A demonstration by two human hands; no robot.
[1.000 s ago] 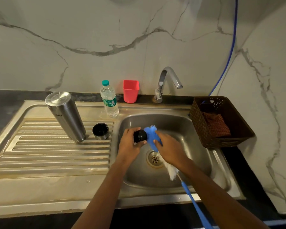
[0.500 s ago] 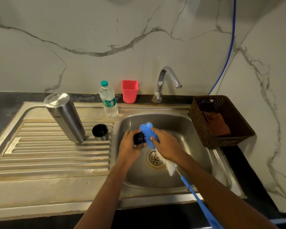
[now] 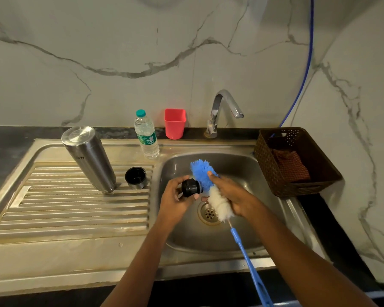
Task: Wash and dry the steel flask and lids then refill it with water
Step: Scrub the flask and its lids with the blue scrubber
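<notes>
Two hands meet over the sink (image 3: 251, 171). Left hand (image 3: 177, 200) pinches the small black lid (image 3: 190, 187) btwn thumb & fingers. Right hand (image 3: 233, 196) is clenched round the brush (image 3: 203, 173) at its bristle end: blue tuft against the lid, white tuft by the palm, blue handle trailing back past the sink's front edge. Drain (image 3: 208, 214) sits just below the grip. Left of the grip, on the ribbed steel drainboard (image 3: 75, 213), the flask (image 3: 89, 158) stands on end w/ the cap (image 3: 136, 177) open side up just beside it. Beyond the grip, along the wall (image 3: 120, 41): water bottle (image 3: 146, 135), pink cup (image 3: 174, 123), tap (image 3: 222, 111). Right of the grip, a brown basket (image 3: 266, 160) w/ a cloth (image 3: 290, 165) inside, on the dark counter (image 3: 9, 138). White marble w/ grey veins; a blue hose (image 3: 306, 63) runs down the corner behind the basket.
</notes>
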